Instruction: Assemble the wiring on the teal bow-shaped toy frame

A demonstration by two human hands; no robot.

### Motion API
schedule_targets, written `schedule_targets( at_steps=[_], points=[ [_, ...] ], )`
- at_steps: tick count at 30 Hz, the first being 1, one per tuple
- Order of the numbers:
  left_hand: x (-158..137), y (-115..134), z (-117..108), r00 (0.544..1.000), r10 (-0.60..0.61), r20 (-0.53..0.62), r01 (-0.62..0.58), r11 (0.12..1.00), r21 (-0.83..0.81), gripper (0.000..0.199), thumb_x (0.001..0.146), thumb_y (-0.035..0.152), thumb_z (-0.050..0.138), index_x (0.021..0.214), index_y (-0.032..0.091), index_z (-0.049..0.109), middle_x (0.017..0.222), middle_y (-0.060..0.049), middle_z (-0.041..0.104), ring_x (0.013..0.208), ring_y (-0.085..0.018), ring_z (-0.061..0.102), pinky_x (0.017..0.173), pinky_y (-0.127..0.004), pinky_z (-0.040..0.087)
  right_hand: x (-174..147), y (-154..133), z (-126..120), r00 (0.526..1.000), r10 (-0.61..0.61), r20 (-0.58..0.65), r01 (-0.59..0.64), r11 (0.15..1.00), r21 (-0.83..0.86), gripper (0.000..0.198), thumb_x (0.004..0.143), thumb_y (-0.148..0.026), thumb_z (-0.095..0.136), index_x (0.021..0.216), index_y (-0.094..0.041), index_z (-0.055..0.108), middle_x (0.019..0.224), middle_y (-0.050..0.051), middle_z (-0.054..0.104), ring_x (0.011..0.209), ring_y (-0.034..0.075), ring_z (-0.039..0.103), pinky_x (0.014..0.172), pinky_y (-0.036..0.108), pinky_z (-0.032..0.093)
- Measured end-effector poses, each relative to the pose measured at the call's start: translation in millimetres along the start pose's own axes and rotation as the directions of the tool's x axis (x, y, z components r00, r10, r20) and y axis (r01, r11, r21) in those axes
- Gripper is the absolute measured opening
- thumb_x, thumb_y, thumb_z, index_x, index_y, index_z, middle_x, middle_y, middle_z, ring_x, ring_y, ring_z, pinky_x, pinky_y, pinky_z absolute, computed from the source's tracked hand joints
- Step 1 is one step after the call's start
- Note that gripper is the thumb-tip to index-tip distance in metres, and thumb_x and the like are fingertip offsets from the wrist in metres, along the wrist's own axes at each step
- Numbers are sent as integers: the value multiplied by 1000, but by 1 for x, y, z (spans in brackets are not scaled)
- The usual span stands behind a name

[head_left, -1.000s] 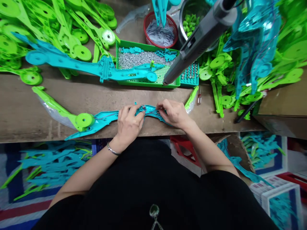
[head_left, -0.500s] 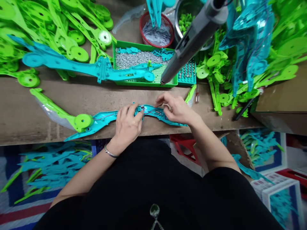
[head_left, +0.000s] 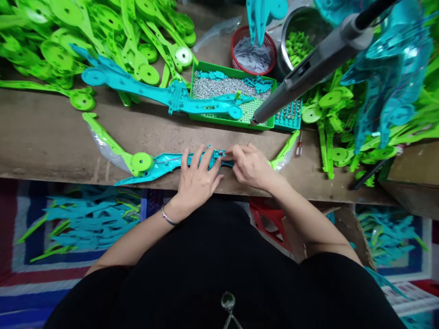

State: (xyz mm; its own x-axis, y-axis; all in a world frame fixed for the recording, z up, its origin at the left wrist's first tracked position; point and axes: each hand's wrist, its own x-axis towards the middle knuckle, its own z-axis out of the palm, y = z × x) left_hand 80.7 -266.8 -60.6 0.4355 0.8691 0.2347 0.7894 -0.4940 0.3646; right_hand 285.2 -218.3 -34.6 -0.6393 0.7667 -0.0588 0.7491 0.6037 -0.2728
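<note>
A: Describe the work surface.

B: A worn wooden bench [head_left: 51,141] runs across the view. Its far edge carries heaps of green plastic parts [head_left: 113,32]. A green tray [head_left: 265,123] of small metal screws [head_left: 222,86] sits at the far middle, with a red basket [head_left: 236,43] and a steel bowl [head_left: 284,50] behind it. A grey powered screwdriver [head_left: 308,68] hangs at a slant over the tray.

A: Where is the workpiece?

B: A long teal plastic shell [head_left: 161,165] lies along the near edge of the bench, at its middle. A green part [head_left: 137,162] overlaps its left end.

A: State of the hands?

B: The left hand [head_left: 198,178] lies flat, fingers spread, pressing on the shell's middle. The right hand [head_left: 252,165] is curled, fingertips pinched at the shell just beside the left fingertips. What it pinches is too small to tell.

A: Anything else nearby?

B: A second teal shell [head_left: 137,87] lies further back, its right end resting on the tray. A small screwdriver [head_left: 299,148] lies right of the hands.
</note>
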Motion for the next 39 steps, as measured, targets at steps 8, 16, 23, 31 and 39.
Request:
schedule_targets(
  at_steps=[8,16,23,31,39],
  points=[
    [-50,-23,-8,877,-67,-476,24,995,-95,25,87,22,63,110,26,58,88,-4,69,84,-21,67,80,-40,54,5,-2,-2,1000,-29,-4,28,998,-61,20,90,-11,40,105,-18,50,83,9,71,77,25,61,76,37,36],
    [-47,-31,0,983,102,-155,-114,991,-67,50,96,18,52,146,16,51,137,-15,66,133,-28,59,118,-52,39,9,-4,-4,1000,14,4,-13,998,-65,18,91,-15,40,104,-17,51,82,10,69,70,24,59,77,37,38],
    [-26,-41,0,985,153,-81,-162,979,-120,59,96,5,35,155,10,37,139,-18,64,134,-25,59,119,-53,40,10,-7,-6,998,45,49,-42,997,-63,19,89,-13,40,104,-17,52,87,11,70,73,25,60,80,37,40],
    [-9,-50,-12,969,230,86,-228,973,-35,38,101,11,38,130,8,63,127,-20,65,113,-27,62,95,-44,53,13,-11,-13,991,68,112,-60,996,-69,18,90,-13,40,103,-16,51,88,12,71,78,25,62,81,36,38],
    [6,-58,-30,926,259,273,-243,966,-94,46,100,9,34,141,12,54,117,-15,64,106,-26,59,92,-43,53,16,-13,-15,986,86,144,-80,996,-47,22,90,-12,37,105,-16,52,90,13,72,84,26,63,84,37,40]
  ],
)
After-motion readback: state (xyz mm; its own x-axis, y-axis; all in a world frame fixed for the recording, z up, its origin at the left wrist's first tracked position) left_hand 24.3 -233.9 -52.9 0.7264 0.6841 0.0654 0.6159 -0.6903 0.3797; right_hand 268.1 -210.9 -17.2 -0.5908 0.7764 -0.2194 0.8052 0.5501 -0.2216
